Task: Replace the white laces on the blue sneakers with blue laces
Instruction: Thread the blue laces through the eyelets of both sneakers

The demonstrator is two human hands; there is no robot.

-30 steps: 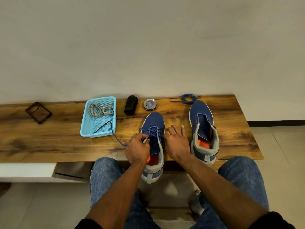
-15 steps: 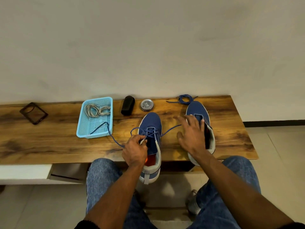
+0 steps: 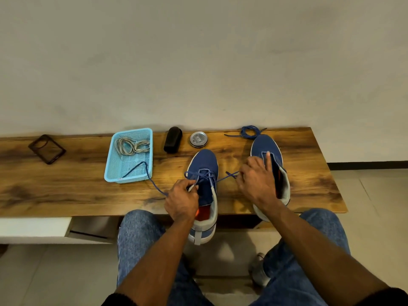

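Two blue sneakers stand on the wooden bench [image 3: 66, 191]. The left sneaker [image 3: 205, 164] is partly threaded with a blue lace [image 3: 205, 174]; one end trails left into the light blue basket [image 3: 114, 164]. My left hand [image 3: 182, 200] grips the sneaker's left eyelet edge. My right hand [image 3: 257, 181] pinches the lace's other end, pulled out to the right, and lies over the unlaced right sneaker [image 3: 268, 146]. A second blue lace [image 3: 249, 131] lies coiled behind that sneaker. The white laces [image 3: 130, 145] sit bundled in the basket.
A black cylinder [image 3: 172, 139] and a round metal tin [image 3: 198, 139] lie at the bench's back edge between basket and sneakers. A dark phone case [image 3: 46, 149] rests at far left. My knees in jeans are under the bench's front edge.
My right hand left the left sneaker's tongue and moved right, drawing the lace end out sideways over the gap between the sneakers. The left hand kept its hold.
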